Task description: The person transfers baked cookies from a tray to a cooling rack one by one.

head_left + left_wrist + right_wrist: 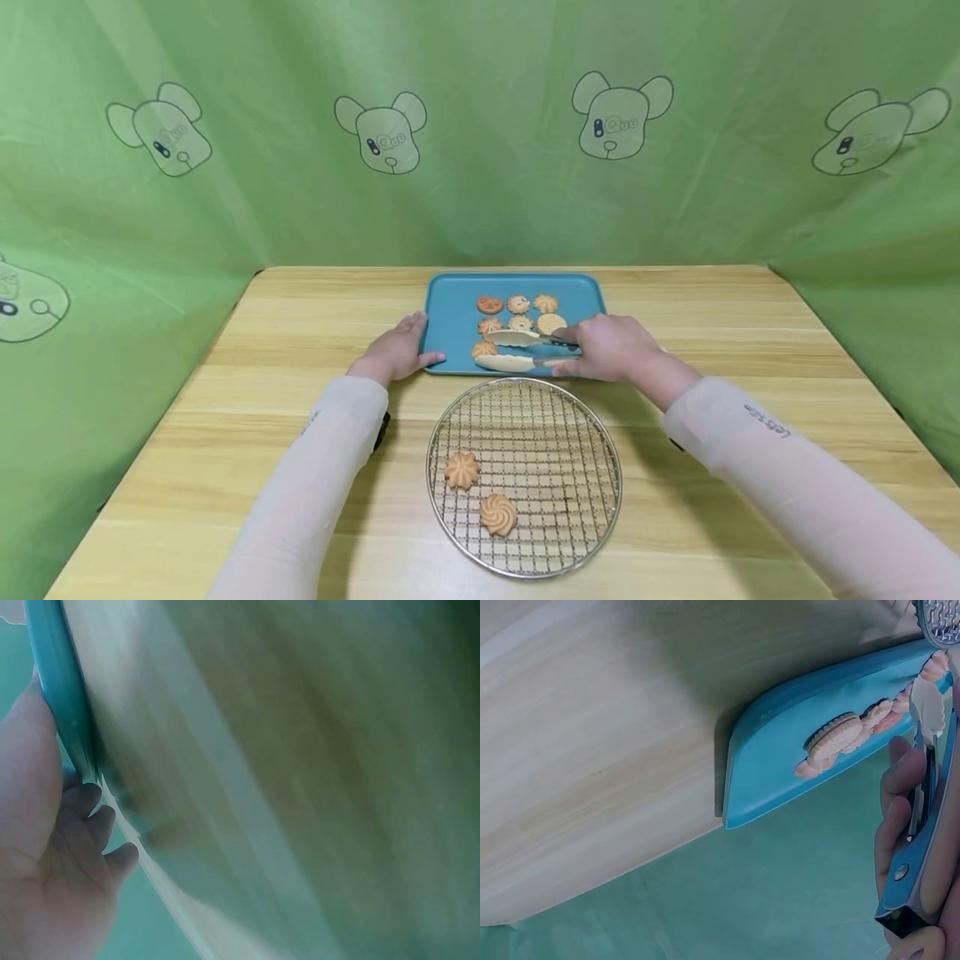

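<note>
At the left edge of a blue tray (453,317), my left hand (397,346) holds the rim near the front corner. Its thumb lies over the rim, and its other fingers run along the outer side. My right hand (617,346) grips a pair of tongs (922,817) with cream scalloped tips. Over the tray's front part, the tips stand apart, with a cookie (483,348) at their left end. Behind it, more cookies (519,304) lie in rows, among them a round pale one (552,323) and a darker one (490,305).
In front of the tray sits a round wire cooling rack (555,450). On its left part are a star-shaped cookie (461,470) and a swirled cookie (498,514). The wooden table (300,333) is backed by a green curtain (495,217) with printed animal heads.
</note>
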### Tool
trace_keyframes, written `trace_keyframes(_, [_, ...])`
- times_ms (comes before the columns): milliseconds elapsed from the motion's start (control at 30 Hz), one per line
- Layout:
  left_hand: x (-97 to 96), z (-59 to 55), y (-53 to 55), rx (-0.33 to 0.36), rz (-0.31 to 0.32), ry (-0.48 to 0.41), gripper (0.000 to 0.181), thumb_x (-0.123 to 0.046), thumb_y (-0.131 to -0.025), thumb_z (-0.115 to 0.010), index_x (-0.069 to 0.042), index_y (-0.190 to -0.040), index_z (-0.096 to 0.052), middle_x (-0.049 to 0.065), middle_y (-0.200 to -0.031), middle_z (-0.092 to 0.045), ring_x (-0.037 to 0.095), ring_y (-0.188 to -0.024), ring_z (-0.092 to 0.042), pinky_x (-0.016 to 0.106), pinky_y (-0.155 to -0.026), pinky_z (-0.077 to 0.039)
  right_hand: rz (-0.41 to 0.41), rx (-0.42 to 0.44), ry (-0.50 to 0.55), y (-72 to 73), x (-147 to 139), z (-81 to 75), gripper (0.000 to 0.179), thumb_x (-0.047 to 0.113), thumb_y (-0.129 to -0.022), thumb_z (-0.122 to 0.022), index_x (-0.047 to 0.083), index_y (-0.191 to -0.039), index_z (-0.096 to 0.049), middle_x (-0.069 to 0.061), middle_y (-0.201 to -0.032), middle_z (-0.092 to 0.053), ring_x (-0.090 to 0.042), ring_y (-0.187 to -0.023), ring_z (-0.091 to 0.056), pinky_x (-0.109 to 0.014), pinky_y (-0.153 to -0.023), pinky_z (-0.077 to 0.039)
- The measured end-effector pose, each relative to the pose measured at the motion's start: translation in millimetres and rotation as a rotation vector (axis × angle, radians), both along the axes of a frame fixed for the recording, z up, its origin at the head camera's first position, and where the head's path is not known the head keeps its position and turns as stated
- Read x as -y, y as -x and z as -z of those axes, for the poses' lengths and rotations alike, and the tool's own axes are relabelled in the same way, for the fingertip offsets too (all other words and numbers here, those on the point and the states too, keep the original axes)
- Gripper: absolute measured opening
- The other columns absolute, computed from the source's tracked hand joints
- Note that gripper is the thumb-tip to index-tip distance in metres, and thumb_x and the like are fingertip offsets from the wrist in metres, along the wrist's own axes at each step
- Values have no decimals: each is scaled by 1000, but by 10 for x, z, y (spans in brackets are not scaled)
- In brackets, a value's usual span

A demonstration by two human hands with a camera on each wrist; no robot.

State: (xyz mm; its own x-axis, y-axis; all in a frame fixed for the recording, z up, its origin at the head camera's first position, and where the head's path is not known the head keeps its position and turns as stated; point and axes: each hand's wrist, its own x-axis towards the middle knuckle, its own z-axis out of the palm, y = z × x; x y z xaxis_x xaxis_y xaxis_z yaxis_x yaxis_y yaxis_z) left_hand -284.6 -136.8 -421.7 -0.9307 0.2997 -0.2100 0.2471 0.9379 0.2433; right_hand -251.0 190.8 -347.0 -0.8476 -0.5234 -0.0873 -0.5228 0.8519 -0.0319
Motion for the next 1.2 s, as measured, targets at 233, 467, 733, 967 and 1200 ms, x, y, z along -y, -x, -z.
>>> trace_keyframes(233, [7, 23, 20, -7, 3, 4, 92, -59, -92, -45, -2, -152, -5, 12, -158, -5, 26, -144, -7, 36, -116, -10, -9, -24, 27, -25, -19, 31, 67, 56, -82, -67, 12, -132, -59, 2, -71, -59, -14, -56, -46, -32, -44, -43])
trace_keyframes(467, [1, 27, 26, -8, 4, 17, 92, -60, -92, -44, -2, -152, -5, 12, -158, -5, 26, -144, -7, 36, -116, -10, -17, -69, 64, -45, -110, 89, 69, 58, -81, -66, 12, -132, -59, -16, -107, -68, -30, -83, -66, -45, -60, -54])
trace_keyframes(733, [-5, 0, 3, -14, 6, 7, 91, -58, -93, -45, 0, -151, -6, 13, -158, -7, 28, -144, -8, 38, -116, -12, -17, -90, 117, -114, -191, 83, 69, 57, -82, -66, 11, -133, -58, -19, -113, -66, -36, -87, -66, -49, -65, -54])
trace_keyframes(967, [-13, -20, -26, -12, 4, -2, 91, -57, -93, -46, 0, -151, -6, 13, -158, -7, 28, -144, -8, 38, -116, -11, -33, -150, 157, -184, -311, 127, 68, 57, -80, -68, 13, -131, -60, -17, -109, -68, -28, -77, -67, -45, -59, -53])
trace_keyframes(1200, [-16, -23, -27, -13, 5, -3, 91, -58, -93, -46, -1, -151, -6, 13, -158, -6, 28, -144, -8, 37, -116, -11, -51, -163, 197, -257, -434, 129, 68, 58, -78, -69, 12, -128, -63, -16, -104, -69, -16, -65, -61, -42, -57, -52])
